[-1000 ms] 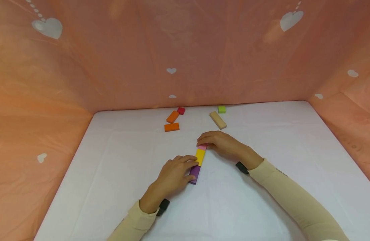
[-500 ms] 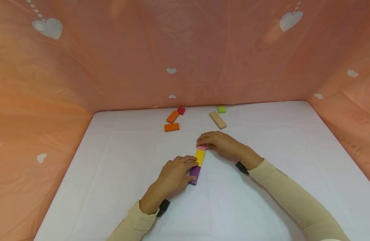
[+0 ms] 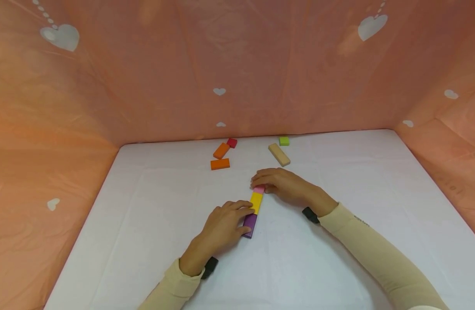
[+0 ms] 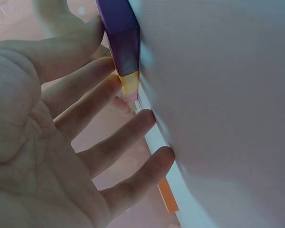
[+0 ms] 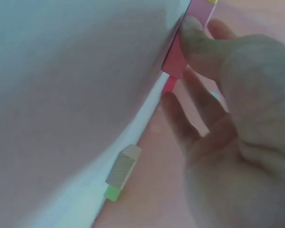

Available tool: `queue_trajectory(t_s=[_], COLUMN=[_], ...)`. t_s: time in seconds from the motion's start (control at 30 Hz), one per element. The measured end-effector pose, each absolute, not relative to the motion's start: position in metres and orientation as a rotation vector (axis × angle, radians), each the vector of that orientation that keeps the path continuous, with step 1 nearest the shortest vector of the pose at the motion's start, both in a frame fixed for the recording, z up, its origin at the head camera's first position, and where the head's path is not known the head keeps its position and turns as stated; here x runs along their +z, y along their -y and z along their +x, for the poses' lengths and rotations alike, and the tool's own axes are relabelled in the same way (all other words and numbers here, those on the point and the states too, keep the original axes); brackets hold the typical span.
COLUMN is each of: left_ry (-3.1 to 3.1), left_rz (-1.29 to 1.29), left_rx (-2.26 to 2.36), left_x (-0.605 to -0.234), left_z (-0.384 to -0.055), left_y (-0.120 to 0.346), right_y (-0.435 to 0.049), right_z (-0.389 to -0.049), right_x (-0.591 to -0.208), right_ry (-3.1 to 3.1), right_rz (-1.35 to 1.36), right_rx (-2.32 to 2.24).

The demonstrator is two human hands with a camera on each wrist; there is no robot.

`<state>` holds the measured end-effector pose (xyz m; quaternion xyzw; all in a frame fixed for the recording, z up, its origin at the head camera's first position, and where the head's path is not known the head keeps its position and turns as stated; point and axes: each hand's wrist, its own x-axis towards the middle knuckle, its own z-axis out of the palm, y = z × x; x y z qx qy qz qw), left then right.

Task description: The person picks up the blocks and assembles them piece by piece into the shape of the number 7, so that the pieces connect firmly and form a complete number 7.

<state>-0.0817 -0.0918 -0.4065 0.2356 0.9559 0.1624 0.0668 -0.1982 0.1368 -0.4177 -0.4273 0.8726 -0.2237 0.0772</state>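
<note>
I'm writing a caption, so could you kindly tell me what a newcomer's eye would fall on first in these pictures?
Probably the purple rectangular block, yellow rectangular block and pink rectangular block lined end to end on the white surface: the left hand touches the first two, the right hand pinches the third. Next, perhaps, the orange sheet with pale hearts rising behind.

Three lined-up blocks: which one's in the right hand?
The pink block, at the row's far end, pinched by the right hand. The yellow block is mid-row and the purple block nearest, both at the left hand.
</note>
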Motion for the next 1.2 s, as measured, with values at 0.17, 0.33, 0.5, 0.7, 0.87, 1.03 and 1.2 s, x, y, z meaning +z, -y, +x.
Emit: queue_trajectory(t_s=[0.17,0.33,0.5,0.7,0.87,1.03,1.2], left_ry=[-2.891,-2.892,-2.891,-2.895,-2.899,-2.906,-2.907], left_rz=[0.731,0.731,0.718,0.721,0.725,0.734,0.742], left_rx=[0.487,0.497,0.494,0.503,0.509,0.512,0.524], left_x=[-0.406,-0.407,-0.408,-0.408,-0.408,-0.408,-0.409], left_z=[-0.081,-0.082,-0.082,-0.081,-0.081,-0.081,-0.082], left_y=[0.093,0.092,0.091,0.092,0.093,0.093,0.093], right_y=[-0.139,-0.139,-0.133,-0.117,-0.101,-0.089,-0.082], right_z=[-0.201,-0.206,-0.214,-0.228,-0.236,-0.241,-0.246], right_x=[-0.412,-0.409,-0.408,-0.409,-0.411,-0.411,-0.412], right_ry=[-2.603,-2.642,-2.747,-2.856,-2.892,-2.912,-2.91], right_rz=[-1.26,-1.261,-1.286,-1.317,-1.334,-1.296,-1.26], right_rx=[-0.654,-0.647,-0.607,-0.578,-0.506,-0.487,-0.497])
